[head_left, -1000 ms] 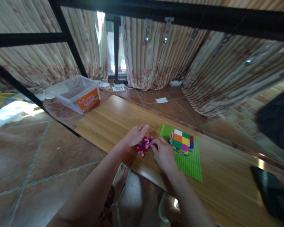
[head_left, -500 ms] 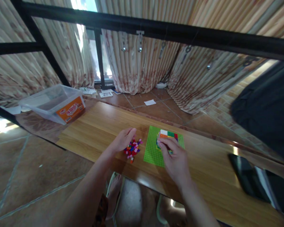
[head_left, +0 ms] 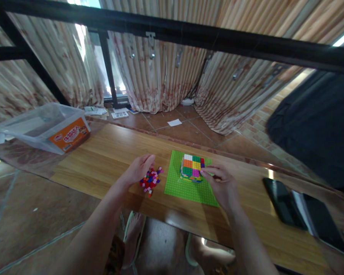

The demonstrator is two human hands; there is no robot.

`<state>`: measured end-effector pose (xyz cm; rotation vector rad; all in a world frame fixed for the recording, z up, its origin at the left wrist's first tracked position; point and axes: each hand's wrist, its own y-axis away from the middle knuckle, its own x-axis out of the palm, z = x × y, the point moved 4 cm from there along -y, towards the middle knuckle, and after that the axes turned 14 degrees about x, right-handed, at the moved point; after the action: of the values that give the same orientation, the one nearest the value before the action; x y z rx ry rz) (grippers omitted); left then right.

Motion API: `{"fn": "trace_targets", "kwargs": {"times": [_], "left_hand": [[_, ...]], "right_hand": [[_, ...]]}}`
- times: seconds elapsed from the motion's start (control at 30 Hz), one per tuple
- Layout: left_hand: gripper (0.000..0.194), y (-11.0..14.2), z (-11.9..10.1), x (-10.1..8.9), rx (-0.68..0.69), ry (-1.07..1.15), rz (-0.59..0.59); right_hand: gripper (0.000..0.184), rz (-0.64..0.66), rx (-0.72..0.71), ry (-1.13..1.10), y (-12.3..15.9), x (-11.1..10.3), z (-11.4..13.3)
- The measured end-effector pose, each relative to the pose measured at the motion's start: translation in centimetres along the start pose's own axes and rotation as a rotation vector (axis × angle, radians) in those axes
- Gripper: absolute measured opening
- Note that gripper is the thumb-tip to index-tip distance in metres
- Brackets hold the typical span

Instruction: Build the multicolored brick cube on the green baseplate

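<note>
A block of stacked toy building bricks (head_left: 190, 168) stands on a green studded baseplate (head_left: 174, 183); its top shows white, green, red, orange, yellow and purple squares. My right hand (head_left: 224, 185) is at the block's right front corner, thumb and forefinger pinched together there. Whether a small brick sits between those fingertips is hidden. Left of the baseplate lies a loose pile of small bricks (head_left: 150, 182), mostly red, pink, purple and blue. Over the pile's back left side, my left hand (head_left: 139, 169) is held with fingers stretched out and no brick visible in it.
A clear plastic box (head_left: 40, 131) with an orange label stands beyond the left end of the wooden table (head_left: 103, 152). Toward the right lie a dark phone (head_left: 283, 204) and another dark flat device (head_left: 323, 221). A black metal bar (head_left: 183, 36) crosses above the far side.
My right hand has drawn back from over the block's top to its right corner, uncovering more of the top. My left hand stays by the pile. The view has shifted slightly right.
</note>
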<state>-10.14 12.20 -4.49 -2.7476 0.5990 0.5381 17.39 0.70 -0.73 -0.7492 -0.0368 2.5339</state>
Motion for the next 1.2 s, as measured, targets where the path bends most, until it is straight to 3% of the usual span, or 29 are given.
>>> {"fn": "trace_targets", "kwargs": {"times": [0.2, 0.63, 0.93, 1.1, 1.2], "left_hand": [[0.05, 0.0, -0.5, -0.1, -0.02, 0.002, 0.003], [0.046, -0.1, -0.1, -0.2, 0.025, -0.1, 0.017], [0.047, -0.1, 0.2, -0.1, 0.019, -0.102, 0.016], [0.046, 0.0, 0.1, 0.0, 0.026, -0.082, 0.021], [0.047, 0.0, 0.2, 0.0, 0.043, -0.088, 0.031]], "right_hand": [[0.02, 0.003, 0.084, -0.036, -0.5, 0.9, -1.5], [0.022, 0.037, 0.318, -0.39, -0.8, 1.9, -2.9], [0.026, 0.032, 0.402, -0.506, -0.4, 2.4, -2.6], [0.025, 0.045, 0.404, -0.515, -0.6, 1.3, -2.6], [0.022, -0.076, 0.356, -0.609, -1.1, -0.5, -2.5]]}}
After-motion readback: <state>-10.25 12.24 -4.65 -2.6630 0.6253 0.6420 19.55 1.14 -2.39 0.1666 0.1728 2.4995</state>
